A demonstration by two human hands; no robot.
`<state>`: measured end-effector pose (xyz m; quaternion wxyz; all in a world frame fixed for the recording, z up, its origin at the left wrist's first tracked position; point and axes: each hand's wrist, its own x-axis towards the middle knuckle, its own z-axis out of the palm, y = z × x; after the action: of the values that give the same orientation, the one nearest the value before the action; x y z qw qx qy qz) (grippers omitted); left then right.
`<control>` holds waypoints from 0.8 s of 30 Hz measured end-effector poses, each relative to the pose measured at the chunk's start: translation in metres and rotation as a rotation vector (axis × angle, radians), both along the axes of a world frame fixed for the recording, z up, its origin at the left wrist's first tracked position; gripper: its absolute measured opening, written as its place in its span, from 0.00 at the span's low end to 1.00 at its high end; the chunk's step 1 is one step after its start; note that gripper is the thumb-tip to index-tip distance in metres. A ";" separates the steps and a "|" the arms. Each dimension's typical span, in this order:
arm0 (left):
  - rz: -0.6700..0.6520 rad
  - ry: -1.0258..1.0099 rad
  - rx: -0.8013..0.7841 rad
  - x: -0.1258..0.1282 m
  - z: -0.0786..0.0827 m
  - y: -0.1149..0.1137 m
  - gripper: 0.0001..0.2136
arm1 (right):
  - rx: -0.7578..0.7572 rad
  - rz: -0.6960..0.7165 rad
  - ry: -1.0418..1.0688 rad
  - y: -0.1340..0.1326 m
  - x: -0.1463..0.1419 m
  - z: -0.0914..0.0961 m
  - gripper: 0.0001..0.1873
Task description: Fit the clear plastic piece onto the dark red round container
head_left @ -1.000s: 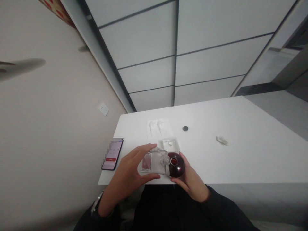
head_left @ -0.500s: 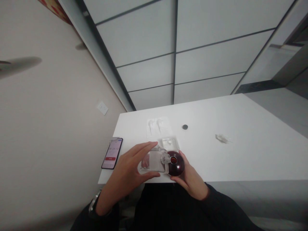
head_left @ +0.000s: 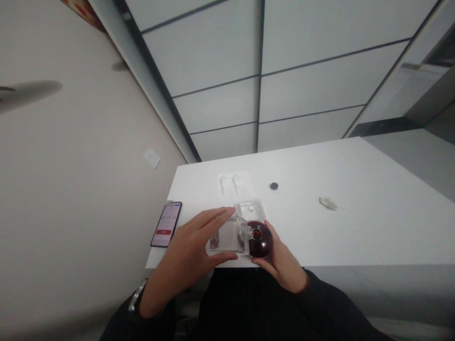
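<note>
Left hand [head_left: 190, 241]: fingers hold tilted clear bottle [head_left: 229, 237], neck toward 3 o'clock, at mouth of dark bottle [head_left: 263, 247]. Right hand [head_left: 286, 265]: fingers curled around dark bottle.

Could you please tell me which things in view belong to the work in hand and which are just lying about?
In use: clear bottle, tilted in the left hand; dark red bottle, in the right hand.

Seemingly lying about: phone; dark disc; crumpled scrap; square tray; pale sheet with two small pieces.
</note>
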<state>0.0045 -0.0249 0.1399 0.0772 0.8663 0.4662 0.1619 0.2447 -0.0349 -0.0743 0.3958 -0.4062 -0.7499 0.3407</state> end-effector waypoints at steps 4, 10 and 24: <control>-0.006 0.012 0.004 0.001 0.002 0.001 0.41 | 0.010 0.005 -0.003 0.000 0.000 -0.003 0.51; -0.026 0.040 0.017 0.006 0.008 0.001 0.42 | -0.003 -0.015 0.015 -0.001 -0.001 -0.006 0.52; -0.059 0.103 0.028 0.007 0.010 0.006 0.43 | -0.030 0.024 0.020 0.001 0.001 0.005 0.52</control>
<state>0.0114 -0.0190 0.1498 0.0457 0.8879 0.4413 0.1214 0.2453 -0.0338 -0.0695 0.3931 -0.3996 -0.7454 0.3607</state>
